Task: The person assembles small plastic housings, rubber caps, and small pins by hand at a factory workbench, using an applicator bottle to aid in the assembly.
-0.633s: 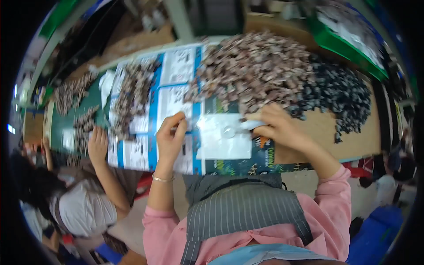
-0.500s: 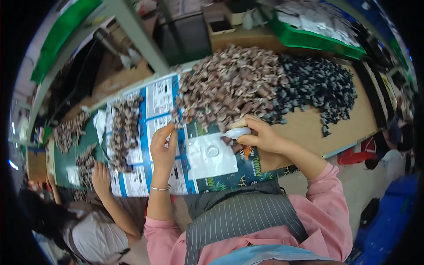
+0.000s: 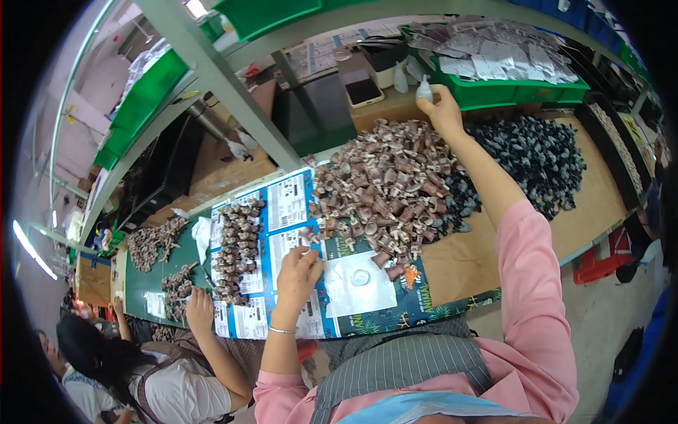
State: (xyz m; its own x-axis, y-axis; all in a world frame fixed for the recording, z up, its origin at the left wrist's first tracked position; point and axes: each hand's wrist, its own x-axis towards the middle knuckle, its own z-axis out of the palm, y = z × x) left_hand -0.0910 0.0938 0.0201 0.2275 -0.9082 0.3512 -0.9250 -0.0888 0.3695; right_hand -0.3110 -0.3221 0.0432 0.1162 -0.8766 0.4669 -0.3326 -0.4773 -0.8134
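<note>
My right hand (image 3: pixel 443 114) is raised beyond the brown heap, its fingers closed around a small whitish squeeze bottle (image 3: pixel 424 90) with its narrow tip up. Lower and to the left, my left hand (image 3: pixel 299 281) is bent over the printed sheets, fingers drawn together at a small greyish-brown piece (image 3: pixel 308 235). Just right of it lies a white square sheet (image 3: pixel 339 300) with a clear round blob (image 3: pixel 360 277) on it. A large heap of small brown molded pieces (image 3: pixel 381 187) spreads beyond, with a few loose ones by the white sheet's upper right corner.
A heap of dark blue-black pieces (image 3: pixel 530 162) lies right of the brown one, on brown board. Rows of small brown figures (image 3: pixel 239 247) stand left. A green bin (image 3: pixel 508 90) of flat packets and a phone (image 3: pixel 363 92) are behind. A co-worker's hand (image 3: pixel 200 311) works at far left.
My right hand has carried the squeeze bottle from above the white sheet up and away, to the back beside the green bin. My view has shifted; my left hand stays left of the sheet.
</note>
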